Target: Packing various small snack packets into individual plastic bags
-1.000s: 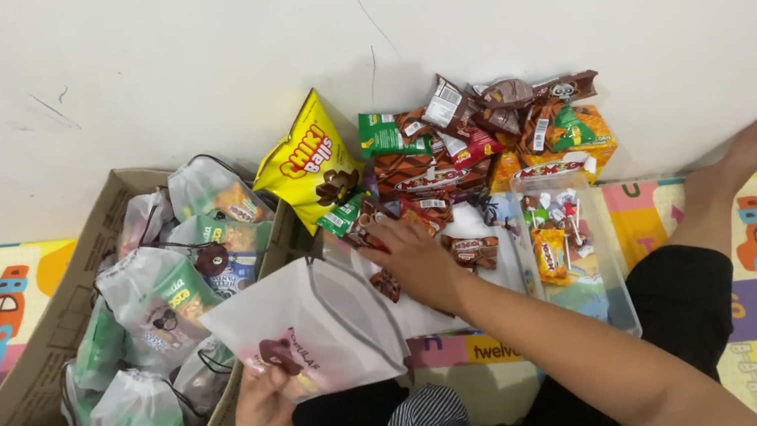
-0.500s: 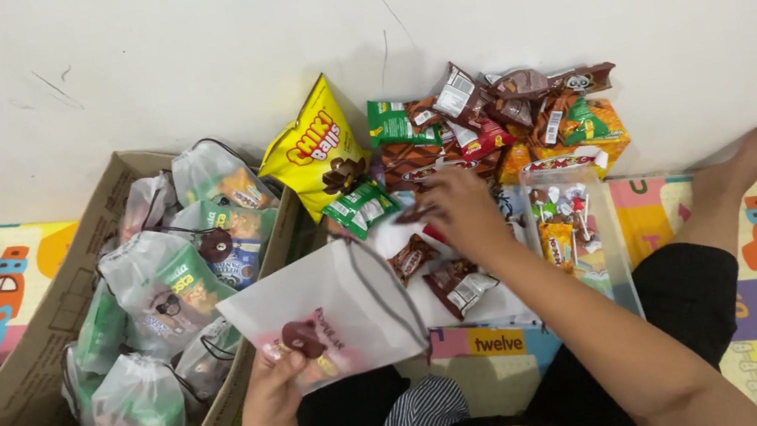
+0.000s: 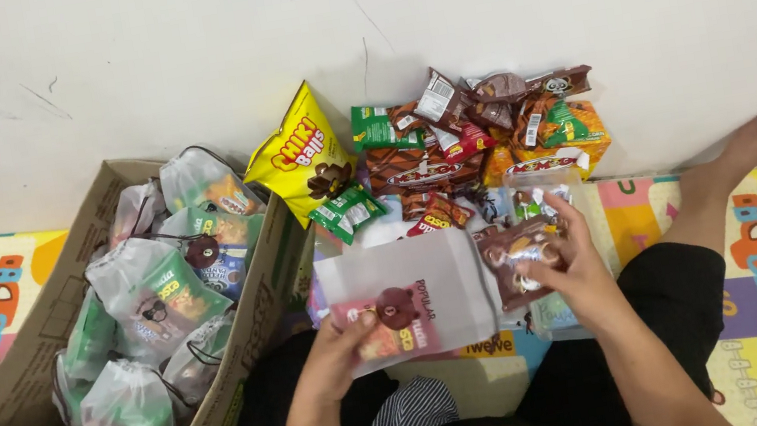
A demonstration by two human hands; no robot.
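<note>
One frosted white pouch with a bear print lies at the frame's lower centre, its long axis running left to right and its open mouth toward the right, pinched at its lower left corner by the left hand. Just right of it, the right hand pinches a brown snack packet at the mouth. Above sits a heap of snack packets against the white wall; at left, a cardboard box holds filled pouches.
</note>
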